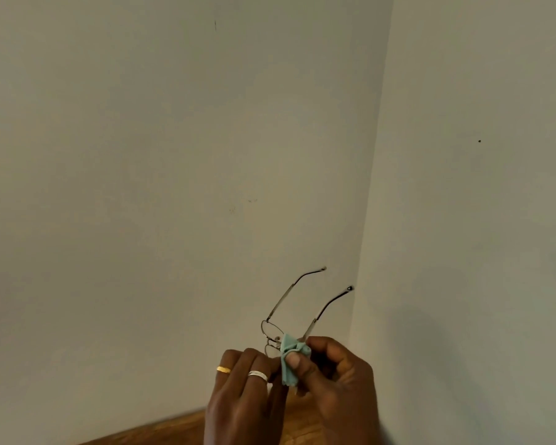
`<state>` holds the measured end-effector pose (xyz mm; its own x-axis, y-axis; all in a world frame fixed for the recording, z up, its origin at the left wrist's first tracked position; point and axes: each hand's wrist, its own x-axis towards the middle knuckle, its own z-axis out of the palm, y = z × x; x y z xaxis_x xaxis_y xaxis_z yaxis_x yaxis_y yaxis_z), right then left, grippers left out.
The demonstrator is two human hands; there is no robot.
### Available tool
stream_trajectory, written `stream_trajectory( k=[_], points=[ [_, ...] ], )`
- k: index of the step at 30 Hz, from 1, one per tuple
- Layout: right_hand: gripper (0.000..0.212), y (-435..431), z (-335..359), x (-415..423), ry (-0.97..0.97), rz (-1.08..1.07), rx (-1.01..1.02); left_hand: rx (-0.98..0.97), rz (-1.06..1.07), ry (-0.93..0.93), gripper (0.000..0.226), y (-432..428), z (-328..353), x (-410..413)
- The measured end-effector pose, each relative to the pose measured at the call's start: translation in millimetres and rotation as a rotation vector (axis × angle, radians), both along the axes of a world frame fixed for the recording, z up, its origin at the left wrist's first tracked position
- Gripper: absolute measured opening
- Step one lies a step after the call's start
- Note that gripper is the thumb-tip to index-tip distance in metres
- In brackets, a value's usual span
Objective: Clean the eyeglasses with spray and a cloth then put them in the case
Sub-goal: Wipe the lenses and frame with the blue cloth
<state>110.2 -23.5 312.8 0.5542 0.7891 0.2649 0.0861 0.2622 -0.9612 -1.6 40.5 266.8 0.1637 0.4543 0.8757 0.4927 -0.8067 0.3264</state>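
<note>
Thin metal-framed eyeglasses (272, 329) are held up in front of the wall, their two arms unfolded and pointing up and to the right. My left hand (243, 393), with two rings on its fingers, grips the frame from below. My right hand (334, 377) pinches a small pale green cloth (288, 348) around one lens, thumb on top of the cloth. That lens is hidden by the cloth. No spray bottle or case is in view.
A plain pale wall (174, 155) fills most of the view, meeting a second wall (479, 220) at a corner on the right. A strip of brown wooden table (161, 428) shows at the bottom edge beneath my hands.
</note>
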Motion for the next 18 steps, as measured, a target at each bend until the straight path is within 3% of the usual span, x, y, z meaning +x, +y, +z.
stream_trajectory(
  k=[2, 9, 13, 16, 18],
  points=[
    [0.015, 1, 5, 0, 0.027, -0.028, 0.052, 0.082, -0.027, 0.016, 0.026, -4, 14, 5],
    [0.023, 6, 20, 23, 0.333, 0.014, 0.165, 0.157, -0.004, 0.05, 0.021, -3, 9, 5],
    [0.054, 7, 26, 33, 0.46, 0.08, 0.196, 0.179, 0.025, 0.068, 0.022, -3, 10, 7],
    [0.025, 6, 24, 40, 0.635, 0.152, 0.229, 0.199, 0.044, 0.061, 0.023, -4, 8, 9],
    [0.018, 6, 24, 44, 0.735, 0.171, 0.257, 0.209, 0.035, 0.053, 0.023, -3, 8, 8]
  ],
)
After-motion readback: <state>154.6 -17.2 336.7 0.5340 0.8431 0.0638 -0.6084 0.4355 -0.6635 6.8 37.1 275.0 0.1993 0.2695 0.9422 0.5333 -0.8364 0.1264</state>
